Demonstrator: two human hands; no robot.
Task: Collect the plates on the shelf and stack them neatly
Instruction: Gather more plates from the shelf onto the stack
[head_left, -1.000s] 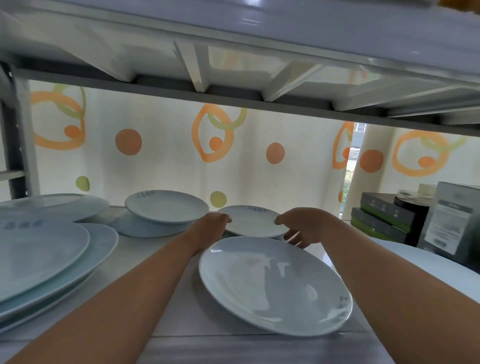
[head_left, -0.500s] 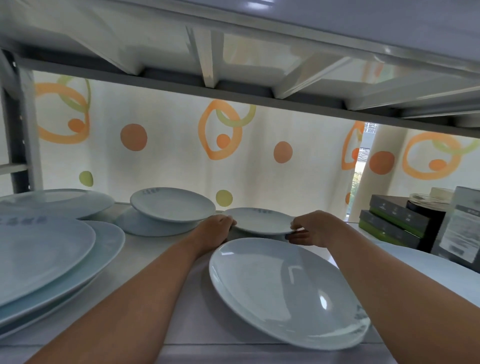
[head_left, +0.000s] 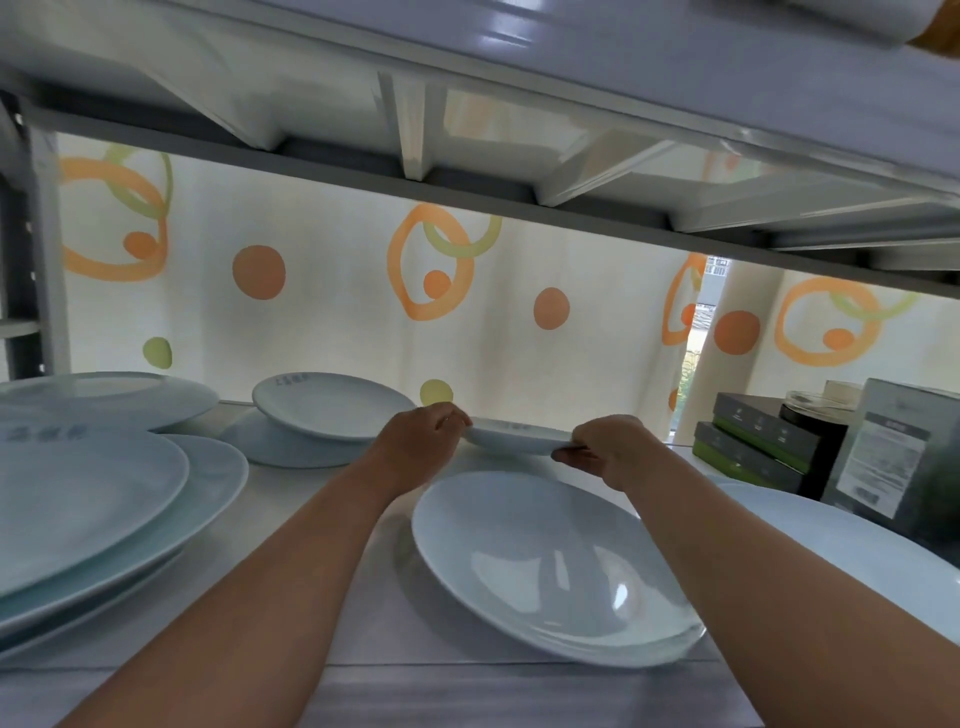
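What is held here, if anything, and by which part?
The small plate, by its rim: left hand on its left edge, right hand on its right edge. It looks just clear of the shelf.

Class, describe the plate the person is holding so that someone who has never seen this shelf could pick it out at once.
Look at the white shelf in front of the circle-patterned curtain. Near its back, past the large plate, a small plate sits between the left hand and the right hand. It alone is gripped at both rims.
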